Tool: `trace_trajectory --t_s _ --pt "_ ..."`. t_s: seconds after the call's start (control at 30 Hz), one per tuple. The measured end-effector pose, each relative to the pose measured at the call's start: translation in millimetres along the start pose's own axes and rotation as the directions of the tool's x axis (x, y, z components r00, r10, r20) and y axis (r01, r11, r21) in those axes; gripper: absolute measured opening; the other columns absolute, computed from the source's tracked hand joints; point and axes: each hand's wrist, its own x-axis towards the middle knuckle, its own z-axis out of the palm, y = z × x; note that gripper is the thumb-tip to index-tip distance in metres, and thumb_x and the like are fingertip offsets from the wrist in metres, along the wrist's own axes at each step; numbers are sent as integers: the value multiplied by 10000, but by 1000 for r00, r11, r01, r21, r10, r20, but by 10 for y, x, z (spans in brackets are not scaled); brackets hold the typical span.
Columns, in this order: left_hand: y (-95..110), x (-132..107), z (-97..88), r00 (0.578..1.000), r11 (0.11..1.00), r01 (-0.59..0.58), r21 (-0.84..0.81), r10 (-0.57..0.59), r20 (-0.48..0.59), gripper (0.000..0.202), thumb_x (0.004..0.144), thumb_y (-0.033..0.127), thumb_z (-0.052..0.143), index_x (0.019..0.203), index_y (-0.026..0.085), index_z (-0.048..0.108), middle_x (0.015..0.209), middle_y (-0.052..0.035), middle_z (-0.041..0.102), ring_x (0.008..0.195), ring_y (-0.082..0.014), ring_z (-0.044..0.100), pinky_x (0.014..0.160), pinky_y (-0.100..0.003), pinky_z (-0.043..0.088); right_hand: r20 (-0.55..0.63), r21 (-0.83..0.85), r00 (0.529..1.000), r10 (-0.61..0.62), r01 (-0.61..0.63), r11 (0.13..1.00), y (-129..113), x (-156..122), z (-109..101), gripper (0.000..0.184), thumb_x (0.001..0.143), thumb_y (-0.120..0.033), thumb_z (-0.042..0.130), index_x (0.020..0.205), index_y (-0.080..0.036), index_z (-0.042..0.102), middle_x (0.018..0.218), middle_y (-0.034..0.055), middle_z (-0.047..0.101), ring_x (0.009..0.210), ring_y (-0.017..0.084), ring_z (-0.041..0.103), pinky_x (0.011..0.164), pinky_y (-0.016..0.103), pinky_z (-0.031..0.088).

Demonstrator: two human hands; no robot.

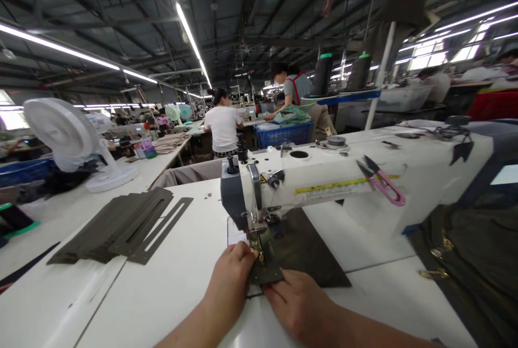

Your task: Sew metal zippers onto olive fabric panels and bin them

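Observation:
A white sewing machine (pixel 311 178) stands on the white table (pixel 162 288). Under its needle and presser foot (pixel 256 240) lies a dark olive fabric piece (pixel 303 253). My left hand (pixel 232 280) rests at the fabric's left edge, fingers curled and pinching the cloth right beside the presser foot. My right hand (pixel 297 302) lies on the near edge of the fabric, fingers bent and pressing it down onto the table.
A stack of dark cut pieces with long slots (pixel 121 226) lies to the left. A white fan (pixel 68 137) stands behind it. Pink thread snips (pixel 382 181) sit on the machine arm. Dark zippered fabric (pixel 469 261) is piled at right. Other people work at far tables.

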Motion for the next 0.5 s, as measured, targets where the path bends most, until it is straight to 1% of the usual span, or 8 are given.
trace_trajectory --t_s 0.13,0.23,0.37,0.43,0.5 --pt "-9 27 2 999 1000 22 -12 -22 37 197 799 82 472 915 154 615 826 -66 579 752 -189 560 686 -308 504 48 15 998 39 -40 999 32 29 31 191 791 -50 420 757 -115 596 690 66 608 606 199 532 540 307 433" --pt "7 21 -25 997 999 35 -25 -33 63 218 785 68 466 927 149 612 848 -76 580 779 -205 559 707 -329 504 84 71 992 93 -99 993 37 48 -24 210 824 -53 396 793 -123 591 744 68 624 677 180 554 606 274 438" --pt "10 -32 -44 999 998 15 -62 -13 35 253 764 59 449 958 138 592 943 -101 576 867 -223 554 766 -343 496 96 169 981 170 -184 968 68 18 -105 206 834 -99 389 781 -149 581 739 49 616 669 155 548 610 244 427" --pt "-5 -58 -27 1000 996 3 -84 -1 25 285 742 56 453 979 144 584 971 -103 569 900 -223 550 795 -339 487 95 147 966 240 -252 957 107 2 -109 170 813 -122 425 854 -150 587 789 56 621 705 167 552 635 256 428" --pt "-27 -78 8 999 994 5 -106 0 39 326 693 43 467 973 163 585 965 -88 566 883 -210 557 791 -320 487 117 102 940 320 -332 938 151 21 -97 194 785 -162 486 953 -152 582 893 75 622 794 195 550 698 288 429"
